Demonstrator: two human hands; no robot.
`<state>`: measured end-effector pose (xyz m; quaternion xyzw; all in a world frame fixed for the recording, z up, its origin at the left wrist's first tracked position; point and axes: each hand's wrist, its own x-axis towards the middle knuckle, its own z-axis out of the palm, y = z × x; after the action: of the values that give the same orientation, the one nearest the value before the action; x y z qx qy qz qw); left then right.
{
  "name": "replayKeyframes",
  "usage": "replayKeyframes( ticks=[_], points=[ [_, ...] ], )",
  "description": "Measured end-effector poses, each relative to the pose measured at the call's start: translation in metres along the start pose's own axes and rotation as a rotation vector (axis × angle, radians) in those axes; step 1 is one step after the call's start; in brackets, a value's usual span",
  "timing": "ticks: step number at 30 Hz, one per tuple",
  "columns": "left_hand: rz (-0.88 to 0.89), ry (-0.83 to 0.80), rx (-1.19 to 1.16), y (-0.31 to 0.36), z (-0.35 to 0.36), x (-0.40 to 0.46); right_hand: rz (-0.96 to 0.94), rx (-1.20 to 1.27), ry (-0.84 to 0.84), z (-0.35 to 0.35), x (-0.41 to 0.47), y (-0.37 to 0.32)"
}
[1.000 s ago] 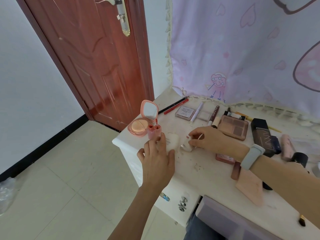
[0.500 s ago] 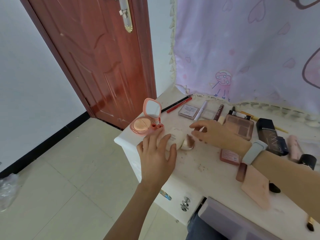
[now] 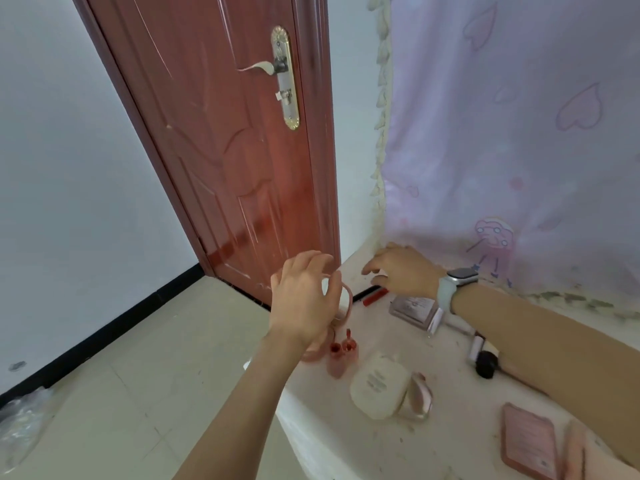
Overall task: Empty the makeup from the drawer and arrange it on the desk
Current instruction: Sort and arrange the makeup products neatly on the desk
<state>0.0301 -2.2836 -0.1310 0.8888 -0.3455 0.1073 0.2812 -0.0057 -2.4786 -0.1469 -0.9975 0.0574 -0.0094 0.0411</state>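
Note:
On the white desk point(image 3: 446, 434) lies a cream compact point(image 3: 379, 386) with a rose-gold lid point(image 3: 420, 398) hinged open beside it. My left hand point(image 3: 304, 299) hovers with spread fingers in front of the raised lid of the pink mirror compact point(image 3: 347, 301), which it largely hides. A pink twin tube point(image 3: 341, 356) stands just below. My right hand point(image 3: 403, 271), with a watch on the wrist, reaches to the desk's far corner over the red pencil point(image 3: 375, 294); its fingers point down and I see nothing held.
A small grey-pink palette point(image 3: 414, 306), a black-capped stick point(image 3: 486, 365) and a flat pink case point(image 3: 530, 439) lie further right. A lilac curtain point(image 3: 519, 133) hangs behind the desk. A red-brown door point(image 3: 235, 150) and tiled floor are on the left.
My left hand let go of the cream compact and rose to the pink compact's lid. My right hand moved away to the far corner by the pencils. The view tilted upward.

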Motion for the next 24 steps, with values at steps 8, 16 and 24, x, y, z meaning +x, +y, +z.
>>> replayKeyframes(
  ticks=[8, 16, 24],
  points=[
    [-0.083, -0.084, -0.059, -0.004, 0.007, 0.029, -0.136, -0.013, -0.144, 0.014, 0.028, -0.001],
    [-0.099, 0.023, -0.231, 0.001, 0.001, 0.026, -0.006, 0.18, 0.302, -0.008, 0.01, 0.021],
    [0.043, -0.064, -0.436, 0.056, -0.008, 0.01, 0.19, 1.328, 0.73, -0.079, -0.052, -0.003]
  ],
)
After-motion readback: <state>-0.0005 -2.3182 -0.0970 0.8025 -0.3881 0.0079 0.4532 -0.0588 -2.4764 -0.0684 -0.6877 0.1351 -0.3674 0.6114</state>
